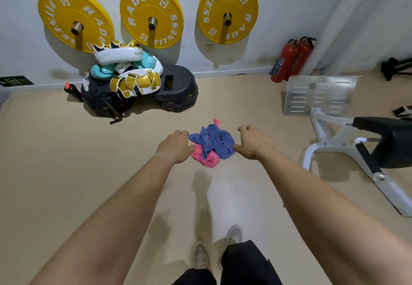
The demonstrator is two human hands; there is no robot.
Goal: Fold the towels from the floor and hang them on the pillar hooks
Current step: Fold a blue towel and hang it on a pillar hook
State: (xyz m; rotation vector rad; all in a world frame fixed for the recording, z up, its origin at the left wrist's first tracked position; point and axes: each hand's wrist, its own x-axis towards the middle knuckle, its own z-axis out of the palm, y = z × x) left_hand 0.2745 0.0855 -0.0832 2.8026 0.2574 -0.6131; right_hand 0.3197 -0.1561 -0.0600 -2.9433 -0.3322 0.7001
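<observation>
Underfoot, one beige floor (66, 173) fills most of the view. On the white wall behind it hang three yellow weight plates (151, 15), each on its own peg. At the right stands one bench (388, 142) with a white frame and a black pad. Against the wall at the left sits one black step platform (180, 88), with a heap of boxing pads (133, 73) on its left end and one dark phone (168, 82) lying flat beside them. Two red fire extinguishers (289, 59) stand together in the corner.

The person's two bare arms stretch forward. The left hand (176, 148) and the right hand (254, 143) both have loosely curled fingers and grasp nothing. Between the hands in the view, two towels lie crumpled in one pile on the floor: a blue towel (218, 142) on top of a pink towel (208, 158). Two grey shoes (200, 255) show at the bottom.
</observation>
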